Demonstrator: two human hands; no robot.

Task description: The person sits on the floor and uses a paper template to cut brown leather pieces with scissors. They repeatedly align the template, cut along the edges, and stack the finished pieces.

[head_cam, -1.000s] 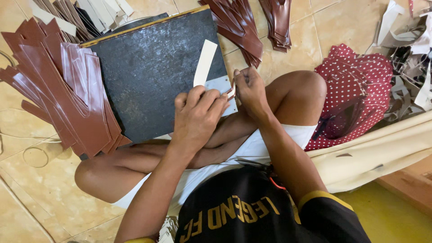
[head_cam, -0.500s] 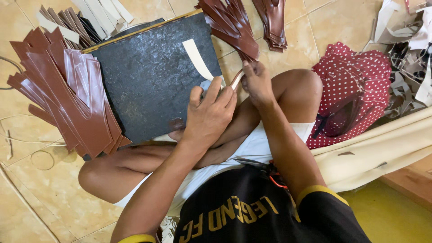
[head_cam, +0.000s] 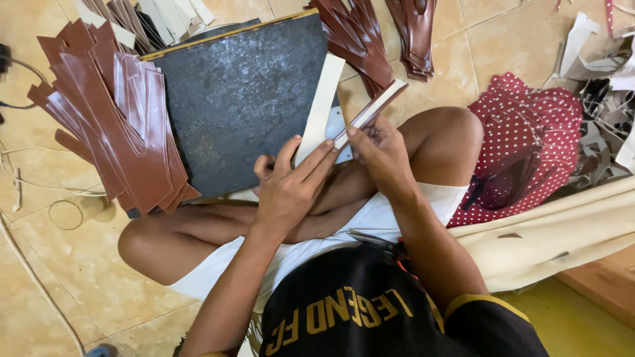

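Observation:
I sit cross-legged on a tiled floor. My left hand (head_cam: 291, 182) holds a pale cream strip (head_cam: 322, 99) that sticks up over the dark grey board (head_cam: 245, 92). My right hand (head_cam: 380, 155) grips a narrow brown-and-cream strip (head_cam: 377, 109) angled up to the right, its lower end meeting the cream strip. Both hands are close together above my knees, just in front of the board's near edge.
A fan of glossy brown cut strips (head_cam: 119, 119) lies left of the board, more brown pieces (head_cam: 370, 39) behind it. A red polka-dot cloth (head_cam: 529, 139) and pale scraps (head_cam: 608, 99) lie at right, a cream sheet (head_cam: 562, 238) beside my right arm. Cords trail at left.
The cream strip swung from leaning left to nearly upright. My right hand now lifts a narrow brown-edged strip up to the right; both hands shifted slightly.

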